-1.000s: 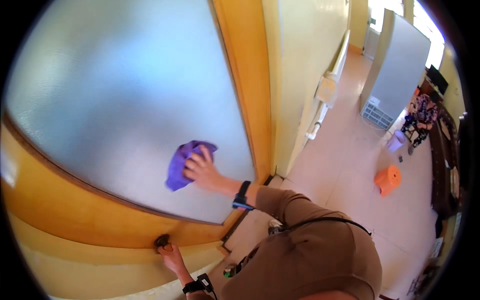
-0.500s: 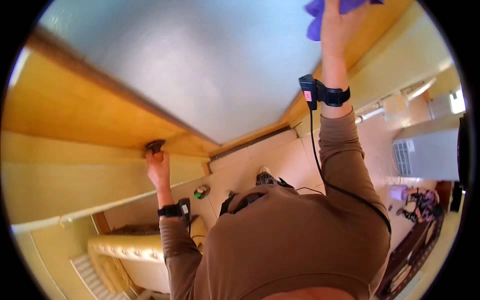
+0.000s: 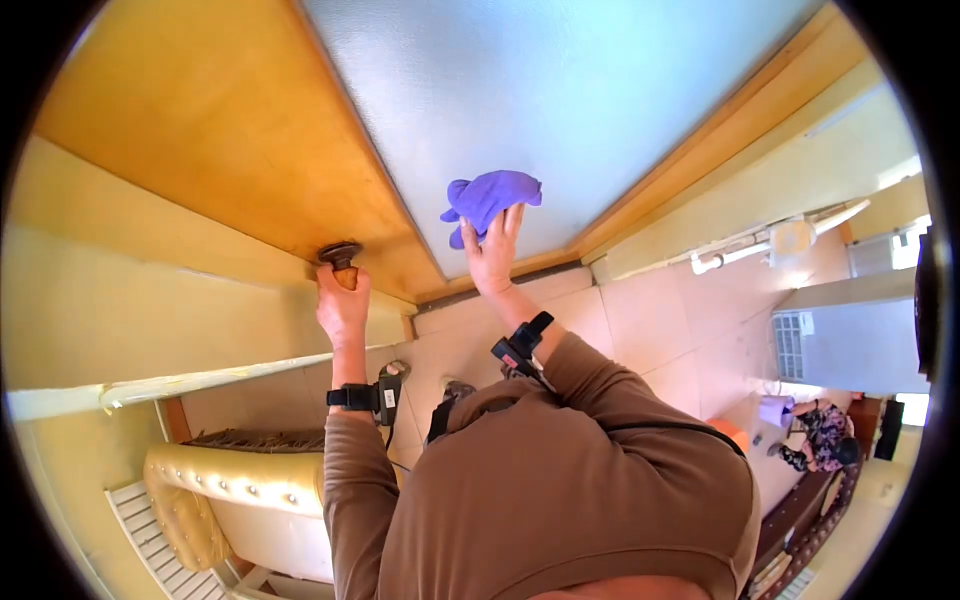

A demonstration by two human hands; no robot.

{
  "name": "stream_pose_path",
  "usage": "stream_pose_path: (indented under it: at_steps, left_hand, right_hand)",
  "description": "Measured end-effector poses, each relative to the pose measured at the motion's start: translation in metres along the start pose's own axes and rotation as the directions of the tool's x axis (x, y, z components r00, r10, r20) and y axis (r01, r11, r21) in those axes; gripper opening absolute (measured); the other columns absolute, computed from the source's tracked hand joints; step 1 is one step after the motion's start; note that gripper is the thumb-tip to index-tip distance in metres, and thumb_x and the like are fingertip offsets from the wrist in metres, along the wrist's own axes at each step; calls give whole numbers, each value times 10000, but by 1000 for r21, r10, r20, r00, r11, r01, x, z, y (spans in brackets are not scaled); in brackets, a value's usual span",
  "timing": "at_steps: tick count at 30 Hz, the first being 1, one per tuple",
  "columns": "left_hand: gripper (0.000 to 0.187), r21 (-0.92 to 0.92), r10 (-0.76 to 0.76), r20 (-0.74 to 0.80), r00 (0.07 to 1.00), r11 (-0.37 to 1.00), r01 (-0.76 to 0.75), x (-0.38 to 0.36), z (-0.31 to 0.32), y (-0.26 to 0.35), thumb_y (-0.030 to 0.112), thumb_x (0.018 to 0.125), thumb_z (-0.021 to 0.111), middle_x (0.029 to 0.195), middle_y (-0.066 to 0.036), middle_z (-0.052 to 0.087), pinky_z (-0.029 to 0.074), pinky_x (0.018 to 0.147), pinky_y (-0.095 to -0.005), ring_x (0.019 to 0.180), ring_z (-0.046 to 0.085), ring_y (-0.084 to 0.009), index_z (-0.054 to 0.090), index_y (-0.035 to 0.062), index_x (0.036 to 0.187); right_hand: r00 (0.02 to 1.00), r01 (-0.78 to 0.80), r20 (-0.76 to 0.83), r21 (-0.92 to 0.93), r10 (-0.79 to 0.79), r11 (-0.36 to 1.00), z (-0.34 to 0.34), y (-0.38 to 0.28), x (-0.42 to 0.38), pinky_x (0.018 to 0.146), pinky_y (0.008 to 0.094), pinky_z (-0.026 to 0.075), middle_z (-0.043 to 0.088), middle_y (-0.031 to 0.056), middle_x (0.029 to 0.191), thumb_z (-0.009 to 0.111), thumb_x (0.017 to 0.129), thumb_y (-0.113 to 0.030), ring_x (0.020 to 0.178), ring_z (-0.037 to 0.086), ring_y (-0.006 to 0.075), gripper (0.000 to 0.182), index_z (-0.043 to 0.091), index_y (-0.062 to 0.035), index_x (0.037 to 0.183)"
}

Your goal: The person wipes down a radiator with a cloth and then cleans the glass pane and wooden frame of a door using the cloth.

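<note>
A purple cloth point(image 3: 493, 196) is bunched under the fingers of my right hand point(image 3: 491, 258), pressed against the frosted glass panel point(image 3: 570, 90) of a wooden door. Part of the cloth fans out above the fingertips. My left hand point(image 3: 343, 308) is wrapped round the round door knob point(image 3: 342, 260) on the door's yellow-brown wooden frame point(image 3: 230, 130). Each wrist carries a black strap with a small box, and a cable runs along the right sleeve.
At lower left stands a gold tufted sofa point(image 3: 235, 476). To the right, white pipes point(image 3: 745, 252) run along the wall beside a white appliance with a grille point(image 3: 793, 345). Another person point(image 3: 825, 435) sits at far right by a purple bucket point(image 3: 775, 411). Pale tiles point(image 3: 650, 320) cover the floor.
My right hand has come down and left across the glass with the purple cloth. The door looks turned in view, while my left hand stays on the knob.
</note>
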State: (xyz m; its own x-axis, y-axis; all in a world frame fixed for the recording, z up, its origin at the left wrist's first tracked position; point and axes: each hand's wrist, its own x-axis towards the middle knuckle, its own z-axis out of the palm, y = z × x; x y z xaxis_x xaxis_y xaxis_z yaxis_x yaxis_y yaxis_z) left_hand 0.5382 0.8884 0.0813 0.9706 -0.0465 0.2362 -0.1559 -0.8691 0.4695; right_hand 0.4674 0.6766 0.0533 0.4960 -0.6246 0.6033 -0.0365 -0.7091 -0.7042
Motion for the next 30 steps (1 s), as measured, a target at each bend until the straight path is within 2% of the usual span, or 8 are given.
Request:
stream_pose_path:
  at_steps: [3,6,10,11,15,17,23,30]
  left_hand:
    - [501,-15,-44,80,996,999,45,0,-4,3,399,745,628,908,-214,617,489,688,-505,769,606,-422,477,78,1099]
    - [503,-34,-14,47,999,999,16,0,-3,-5,393,743,630,951,-215,606,496,681,-492,778,607,-416,480,66,1094]
    - [504,-54,74,42,996,996,-71,0,2,-3,388,740,632,946,-228,602,512,667,-465,772,613,-403,492,33,1068]
    - [510,-46,79,23,997,996,-78,1,4,-4,393,738,633,944,-229,603,512,667,-467,774,613,-405,490,33,1070]
    - [527,-19,36,58,998,999,-35,-1,-2,1,411,733,634,945,-210,612,505,676,-479,782,611,-412,474,54,1086]
    - [522,-2,-10,69,998,1000,11,-1,-4,2,413,733,632,947,-205,613,502,678,-482,783,610,-415,469,62,1083]
    - [497,11,-12,64,998,1000,12,-1,0,1,427,737,619,946,-208,607,493,685,-495,786,599,-427,462,72,1048]
    - [519,78,-23,81,996,997,17,2,-1,3,437,746,608,975,-209,605,484,715,-499,820,595,-434,463,72,1086]
  right_hand:
    - [998,24,-65,111,-16,994,-13,-21,20,1063,532,204,217,284,1431,592,847,-225,1300,205,508,547,403,2,1308]
    - [945,277,-181,-8,-274,961,-34,-55,79,1058,559,154,321,240,1403,621,808,-202,1316,225,463,544,443,1,1281]
    - [738,626,-244,-103,-629,773,-82,-144,186,1046,534,193,426,197,1313,667,741,-180,1251,313,437,449,551,-20,1144]
    - [598,632,-329,-366,-731,683,-85,-157,205,1015,466,264,466,202,1290,658,790,-218,1217,399,353,579,440,11,1274]
    - [659,608,-334,-291,-674,739,-78,-182,208,1054,477,197,407,176,1360,674,771,-238,1309,282,364,579,472,-35,1274]
    - [761,497,-192,-441,-620,747,-57,-160,181,1052,494,193,379,158,1388,675,765,-242,1322,258,342,568,486,-35,1259]
    - [839,533,23,-240,-544,811,1,-47,66,936,652,210,430,150,1270,662,710,-210,1229,314,407,342,622,-73,1021]
    - [835,543,242,-219,-494,811,-2,30,-10,919,551,313,485,39,1177,676,654,-125,1143,402,289,359,638,-176,1008]
